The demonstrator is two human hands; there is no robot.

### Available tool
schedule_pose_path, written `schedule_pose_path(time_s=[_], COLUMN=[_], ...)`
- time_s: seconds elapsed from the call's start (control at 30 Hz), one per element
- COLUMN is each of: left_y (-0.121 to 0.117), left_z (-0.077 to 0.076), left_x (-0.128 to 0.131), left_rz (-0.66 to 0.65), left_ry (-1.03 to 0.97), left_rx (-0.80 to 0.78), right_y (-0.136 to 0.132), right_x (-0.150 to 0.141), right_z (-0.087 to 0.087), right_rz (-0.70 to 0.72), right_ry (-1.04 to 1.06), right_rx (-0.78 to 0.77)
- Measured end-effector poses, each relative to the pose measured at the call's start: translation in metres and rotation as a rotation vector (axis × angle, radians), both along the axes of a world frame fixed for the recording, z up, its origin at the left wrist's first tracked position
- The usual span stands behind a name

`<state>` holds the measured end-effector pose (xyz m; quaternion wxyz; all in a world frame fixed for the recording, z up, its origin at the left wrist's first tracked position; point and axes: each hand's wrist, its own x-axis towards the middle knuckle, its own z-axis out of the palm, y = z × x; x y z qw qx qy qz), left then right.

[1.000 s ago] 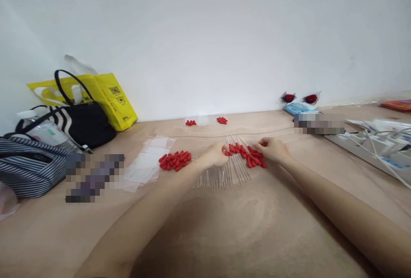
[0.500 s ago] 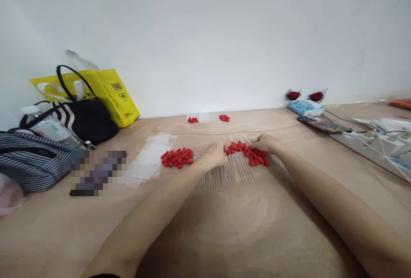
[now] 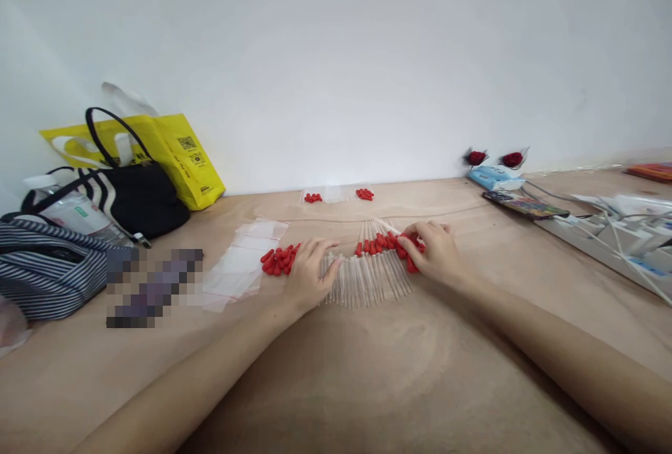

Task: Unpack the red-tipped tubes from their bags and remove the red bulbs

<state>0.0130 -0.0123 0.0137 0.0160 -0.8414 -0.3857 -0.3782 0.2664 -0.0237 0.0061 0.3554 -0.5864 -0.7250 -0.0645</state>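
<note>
A row of thin glass droppers (image 3: 370, 279) lies fanned on the wooden table in front of me. Red rubber bulbs (image 3: 375, 244) line the far part of that row. My left hand (image 3: 307, 275) hovers with fingers apart at the row's left end, partly covering a pile of red bulbs (image 3: 277, 260). At the row's right end my right hand (image 3: 435, 251) is curled, thumb and fingers closed around loose red bulbs (image 3: 412, 265). How many it holds is hidden behind the fingers.
Clear zip bags (image 3: 244, 261) lie left of the bulb pile. Near the wall rests a bag with red bulbs (image 3: 364, 194). A yellow bag (image 3: 197, 167), black handbag (image 3: 147, 199) and striped pouch (image 3: 52, 272) stand left. At right are a phone (image 3: 525, 206) and power strip (image 3: 593, 244).
My left hand has moved left from the dropper row towards the bulb pile and opened its fingers. My right hand has come down over the loose bulbs at the right end.
</note>
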Motion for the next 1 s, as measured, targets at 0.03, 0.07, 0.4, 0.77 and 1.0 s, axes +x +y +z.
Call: schedule_pose_path(time_s=[0.03, 0.07, 0.4, 0.77, 1.0], left_y=[-0.005, -0.009, -0.027, -0.030, -0.032], left_z=[-0.003, -0.006, -0.015, -0.017, -0.016], left_x=[-0.008, -0.014, -0.007, -0.006, -0.007], left_rz=[-0.008, -0.017, -0.229, -0.338, -0.354], left_ry=[0.018, 0.039, 0.194, 0.180, 0.166], left_rx=[0.042, 0.078, 0.285, 0.265, 0.232], right_y=[-0.010, -0.019, -0.046, -0.048, -0.052], right_x=[-0.004, -0.009, -0.054, -0.052, -0.051], right_z=[-0.003, -0.007, -0.015, -0.022, -0.019], right_rz=[0.062, 0.137, 0.415, 0.380, 0.398], right_ry=[-0.027, -0.071, -0.165, -0.162, -0.167], right_rx=[0.069, 0.101, 0.258, 0.352, 0.354])
